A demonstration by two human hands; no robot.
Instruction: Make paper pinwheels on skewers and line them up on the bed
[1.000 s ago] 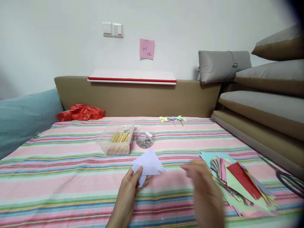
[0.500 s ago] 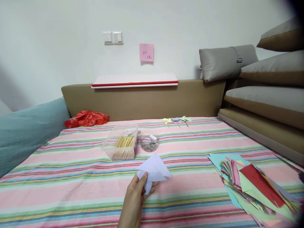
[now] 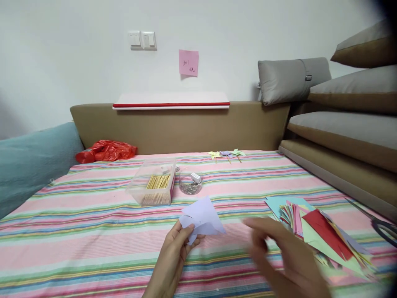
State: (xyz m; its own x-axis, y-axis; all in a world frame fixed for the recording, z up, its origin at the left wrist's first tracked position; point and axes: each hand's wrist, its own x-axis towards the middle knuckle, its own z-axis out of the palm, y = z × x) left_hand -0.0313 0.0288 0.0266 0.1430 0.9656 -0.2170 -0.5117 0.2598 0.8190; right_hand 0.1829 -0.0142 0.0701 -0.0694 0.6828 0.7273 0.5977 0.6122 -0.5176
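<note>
Lilac paper sheet with slits (image 3: pixel 204 211) is pinched between thumb and fingers of my left hand (image 3: pixel 178 244), raised over the middle of the pink striped cloth (image 3: pixel 102 248). On my feed, the blurred right hand (image 3: pixel 283 248) hangs apart from it, fingers parted, near the fanned multicoloured paper pile (image 3: pixel 327 234) toward the cloth's right edge. Three small paper pinwheels (image 3: pixel 226 153) lie by its far edge.

Soft, fairly bright light, its source out of frame, spreads evenly. A faint shadow lies under the pink sticky note (image 3: pixel 188 62) at upper centre; highlights glint on the red plastic bag (image 3: pixel 113 150) at left. Motion blur smears the right hand (image 3: pixel 288 252) at lower right; the purple paper (image 3: pixel 203 210) is sharper. Darkness swallows the upper right corner.
</note>
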